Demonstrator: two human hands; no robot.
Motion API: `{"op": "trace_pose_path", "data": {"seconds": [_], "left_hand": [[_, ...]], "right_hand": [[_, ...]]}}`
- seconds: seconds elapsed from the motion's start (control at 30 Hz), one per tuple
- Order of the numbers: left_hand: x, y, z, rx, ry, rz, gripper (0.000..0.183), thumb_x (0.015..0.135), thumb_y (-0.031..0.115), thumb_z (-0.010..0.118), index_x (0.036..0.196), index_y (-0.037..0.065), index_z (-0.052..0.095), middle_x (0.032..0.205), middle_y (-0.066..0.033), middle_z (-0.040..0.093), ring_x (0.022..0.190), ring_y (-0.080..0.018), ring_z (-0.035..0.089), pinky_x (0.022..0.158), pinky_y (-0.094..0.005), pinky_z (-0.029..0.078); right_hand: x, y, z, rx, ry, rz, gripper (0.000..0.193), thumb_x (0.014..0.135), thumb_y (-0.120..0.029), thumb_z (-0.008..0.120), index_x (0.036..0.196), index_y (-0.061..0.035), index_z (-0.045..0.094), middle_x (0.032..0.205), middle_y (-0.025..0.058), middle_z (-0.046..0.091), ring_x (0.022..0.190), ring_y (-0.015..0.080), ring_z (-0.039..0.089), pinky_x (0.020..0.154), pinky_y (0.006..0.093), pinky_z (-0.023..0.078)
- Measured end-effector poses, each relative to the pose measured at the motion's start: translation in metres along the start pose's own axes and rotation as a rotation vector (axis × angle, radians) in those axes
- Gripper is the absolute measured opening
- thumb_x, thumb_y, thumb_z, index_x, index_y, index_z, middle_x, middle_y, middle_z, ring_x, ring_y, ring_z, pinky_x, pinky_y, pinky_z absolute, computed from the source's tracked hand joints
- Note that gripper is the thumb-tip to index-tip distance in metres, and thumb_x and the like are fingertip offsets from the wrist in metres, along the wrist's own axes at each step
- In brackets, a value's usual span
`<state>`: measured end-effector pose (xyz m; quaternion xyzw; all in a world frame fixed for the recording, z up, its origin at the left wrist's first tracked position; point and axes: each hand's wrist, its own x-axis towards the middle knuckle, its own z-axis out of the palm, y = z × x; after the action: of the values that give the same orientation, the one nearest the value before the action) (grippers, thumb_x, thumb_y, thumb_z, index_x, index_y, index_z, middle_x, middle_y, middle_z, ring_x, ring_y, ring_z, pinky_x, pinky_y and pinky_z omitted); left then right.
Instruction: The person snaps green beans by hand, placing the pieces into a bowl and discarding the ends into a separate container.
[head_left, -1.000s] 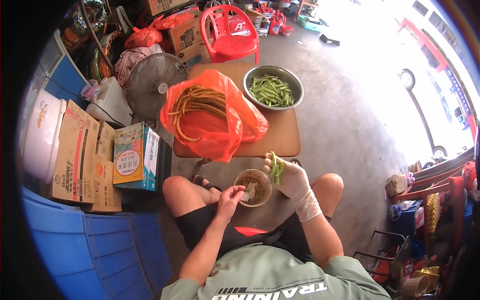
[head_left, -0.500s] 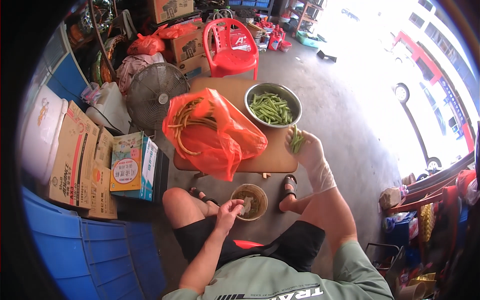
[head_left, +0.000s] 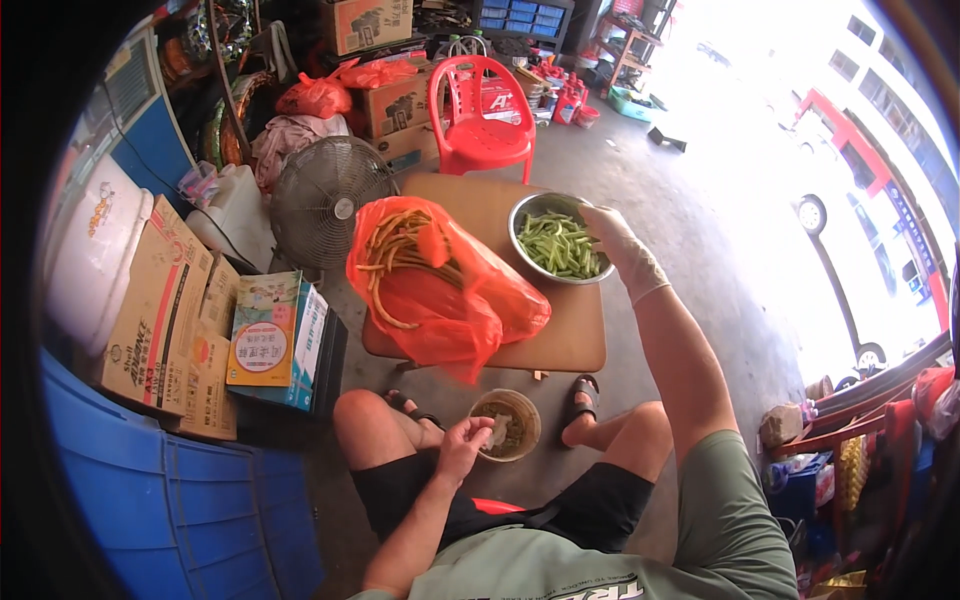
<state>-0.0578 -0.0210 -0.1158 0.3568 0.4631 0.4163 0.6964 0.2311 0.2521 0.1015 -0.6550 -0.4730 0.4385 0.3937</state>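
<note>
My right hand (head_left: 617, 236), in a white glove, reaches over the right rim of a round metal bowl (head_left: 516, 232) on the table. Cut green bean pieces (head_left: 560, 245) fill the bowl. The gloved fingers are partly hidden, so whether they still hold beans cannot be told. My bare left hand (head_left: 464, 440) pinches a crumpled whitish, thin piece (head_left: 497, 430) above a round bucket (head_left: 521, 450) on the floor, which has scraps inside. Left of the bowl, an open red plastic bag (head_left: 450, 315) holds long brownish-green beans (head_left: 405, 240).
The brown table (head_left: 570, 340) stands before my knees. Beyond it is a red plastic chair (head_left: 487, 137); a floor fan (head_left: 335, 200) stands to its left. Cartons (head_left: 150, 310) and blue crates (head_left: 200, 500) line my left side. Sandals (head_left: 580, 405) flank the bucket.
My right hand has moved away from me, from the table's right side to the bowl, with the green beans it held. The left hand still pinches the whitish piece. The view has shifted slightly.
</note>
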Motion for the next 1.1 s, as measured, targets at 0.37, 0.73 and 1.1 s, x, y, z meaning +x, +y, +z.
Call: {"op": "trace_pose_path", "data": {"seconds": [0.37,0.73,1.1], "left_hand": [[-0.009,0.025,0.005,0.044,0.142,0.205,0.016,0.094,0.007,0.059,0.108,0.002,0.064,0.087,0.0008,0.063,0.074,-0.0049,0.055,0.070,-0.0189,0.046],[0.100,0.149,0.022,0.630,0.340,0.801,0.042,0.085,-0.002,0.050,0.127,-0.003,0.054,0.123,-0.0237,0.058,0.114,-0.0371,0.057,0.096,-0.0422,0.047],[0.151,0.133,0.050,0.708,0.289,1.006,0.026,0.077,-0.004,0.045,0.097,-0.001,0.060,0.096,-0.0226,0.062,0.093,-0.0424,0.059,0.080,-0.0468,0.050]], "right_hand": [[-0.140,0.103,0.007,0.519,-0.301,0.038,0.019,0.089,-0.009,0.062,0.104,0.0011,0.067,0.098,0.0080,0.068,0.089,0.0162,0.065,0.079,0.0296,0.053],[-0.205,0.223,0.002,0.935,-0.358,0.246,0.029,0.096,-0.017,0.054,0.115,0.0044,0.057,0.108,0.0156,0.064,0.096,0.0287,0.063,0.089,0.0397,0.050],[-0.195,0.249,-0.005,0.929,-0.211,0.176,0.031,0.096,-0.018,0.052,0.119,0.0030,0.056,0.115,0.0166,0.063,0.099,0.0280,0.063,0.091,0.0376,0.050]]}}
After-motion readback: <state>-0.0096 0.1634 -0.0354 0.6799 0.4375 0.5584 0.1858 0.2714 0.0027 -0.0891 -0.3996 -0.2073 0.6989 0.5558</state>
